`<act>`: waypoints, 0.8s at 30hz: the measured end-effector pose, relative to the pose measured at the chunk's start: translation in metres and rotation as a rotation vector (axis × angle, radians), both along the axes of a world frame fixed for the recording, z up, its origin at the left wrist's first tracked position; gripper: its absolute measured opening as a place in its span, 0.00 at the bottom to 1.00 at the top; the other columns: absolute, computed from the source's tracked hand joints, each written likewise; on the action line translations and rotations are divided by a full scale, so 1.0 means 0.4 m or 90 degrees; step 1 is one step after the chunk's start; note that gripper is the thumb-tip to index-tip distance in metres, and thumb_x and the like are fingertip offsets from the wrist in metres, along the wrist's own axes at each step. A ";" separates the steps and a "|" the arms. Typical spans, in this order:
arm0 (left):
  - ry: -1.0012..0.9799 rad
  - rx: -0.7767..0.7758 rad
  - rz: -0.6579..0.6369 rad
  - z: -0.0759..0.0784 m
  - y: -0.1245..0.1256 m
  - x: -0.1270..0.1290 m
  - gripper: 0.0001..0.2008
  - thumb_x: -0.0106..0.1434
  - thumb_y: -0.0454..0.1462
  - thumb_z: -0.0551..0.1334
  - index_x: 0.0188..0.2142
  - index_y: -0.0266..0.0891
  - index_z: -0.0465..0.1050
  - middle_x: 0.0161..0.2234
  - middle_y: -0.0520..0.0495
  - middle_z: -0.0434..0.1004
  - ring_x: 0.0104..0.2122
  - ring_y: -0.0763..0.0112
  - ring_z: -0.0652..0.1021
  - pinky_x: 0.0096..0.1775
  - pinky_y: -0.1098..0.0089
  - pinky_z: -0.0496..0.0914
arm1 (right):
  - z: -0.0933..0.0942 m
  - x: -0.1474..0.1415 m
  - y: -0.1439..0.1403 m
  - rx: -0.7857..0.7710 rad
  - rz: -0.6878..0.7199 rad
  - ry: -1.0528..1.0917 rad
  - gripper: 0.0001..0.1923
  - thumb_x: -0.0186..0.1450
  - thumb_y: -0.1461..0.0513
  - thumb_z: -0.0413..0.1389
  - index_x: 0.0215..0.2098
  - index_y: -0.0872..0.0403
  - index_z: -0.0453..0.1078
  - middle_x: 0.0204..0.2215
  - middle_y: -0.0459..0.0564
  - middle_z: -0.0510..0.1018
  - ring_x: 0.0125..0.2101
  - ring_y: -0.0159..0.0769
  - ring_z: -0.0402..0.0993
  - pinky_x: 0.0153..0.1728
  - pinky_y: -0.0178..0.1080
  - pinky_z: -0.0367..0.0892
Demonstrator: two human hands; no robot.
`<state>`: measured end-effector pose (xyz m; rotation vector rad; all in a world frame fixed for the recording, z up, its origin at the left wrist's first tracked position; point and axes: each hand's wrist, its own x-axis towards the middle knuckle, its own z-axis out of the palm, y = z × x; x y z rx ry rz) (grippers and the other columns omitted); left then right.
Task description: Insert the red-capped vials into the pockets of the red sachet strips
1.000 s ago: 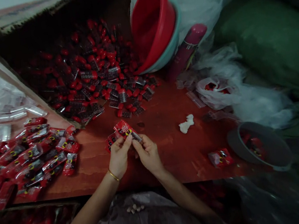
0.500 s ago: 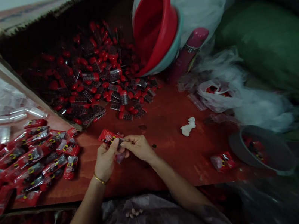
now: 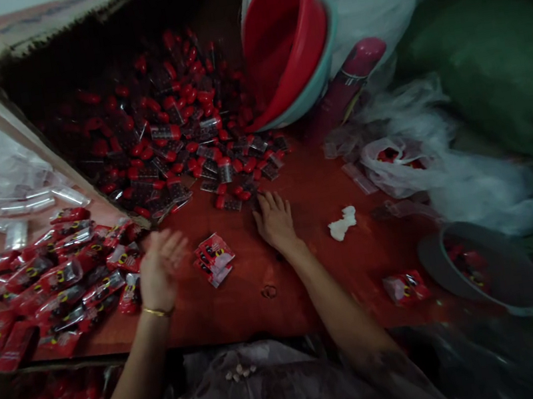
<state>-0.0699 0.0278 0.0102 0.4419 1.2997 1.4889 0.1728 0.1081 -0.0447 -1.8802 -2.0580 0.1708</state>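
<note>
Two hands that were pinched together over a small stack of red packets half a second ago are now apart and hold nothing. Farthest to the left of the left hand lies the heap of filled packets (image 3: pixel 55 273) on the desk (image 3: pixel 309 274), with loose clear sleeves (image 3: pixel 19 205) beyond it. The left hand (image 3: pixel 159 270) hovers beside that heap, blurred with motion, fingers spread and released, a gold bangle at the wrist; it appears to have just let go. Just to its right, between the two hands, the stack of red packets (image 3: pixel 215 258) now lies on the desk, free of both hands. Further right, the right hand (image 3: pixel 276 219) rests palm down with fingers extended, nothing in its grasp, its fingertips at the nearest of the red-capped vials (image 3: pixel 226 200) that spill from the tipped cardboard box (image 3: pixel 131 113). Judged from this, one packing round looks finished and the right hand seems placed to gather another vial. To the right of that hand lie a white scrap (image 3: pixel 344 222), a lone red packet (image 3: pixel 406 286) and a grey bowl (image 3: pixel 479 267); beyond them, a red basin (image 3: pixel 285 34) leans against the box.
</note>
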 end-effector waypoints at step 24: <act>0.684 0.190 -0.196 -0.035 -0.044 0.169 0.22 0.56 0.41 0.61 0.51 0.43 0.69 0.55 0.41 0.67 0.57 0.54 0.63 0.57 0.53 0.54 | 0.047 -0.133 -0.225 -0.066 0.040 0.681 0.16 0.64 0.54 0.47 0.24 0.54 0.65 0.20 0.42 0.66 0.23 0.29 0.62 0.26 0.31 0.58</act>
